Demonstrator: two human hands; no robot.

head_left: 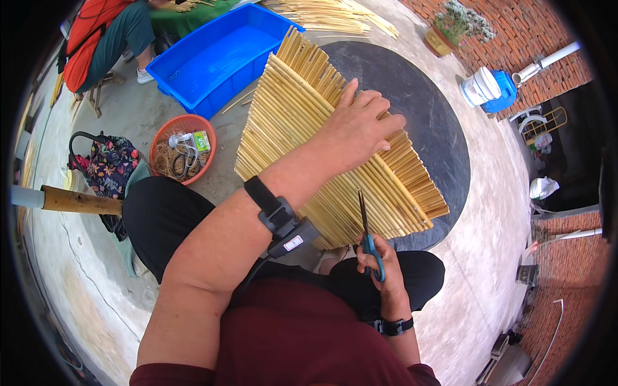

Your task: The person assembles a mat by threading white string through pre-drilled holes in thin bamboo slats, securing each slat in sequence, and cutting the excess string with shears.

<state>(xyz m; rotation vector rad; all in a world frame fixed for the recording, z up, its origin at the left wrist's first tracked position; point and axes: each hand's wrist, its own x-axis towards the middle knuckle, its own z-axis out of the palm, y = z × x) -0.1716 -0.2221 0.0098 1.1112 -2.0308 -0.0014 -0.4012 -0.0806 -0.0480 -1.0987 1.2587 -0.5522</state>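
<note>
A folded mat of thin yellow reed or bamboo sticks lies tilted across my lap, its stick ends fanning out at the far side. My left hand reaches over the mat and grips its far edge, fingers curled over and their tips partly hidden. In my right hand, at the near edge, is a pair of scissors with blue handles. Their dark blades lie nearly together and point away from me, over the sticks. What joins the sticks is too fine to make out.
A blue tub and an orange basket of twine stand to the left, near a flowered bag. Beneath the mat is a dark round surface. A seated person, loose sticks and a white bucket are farther off.
</note>
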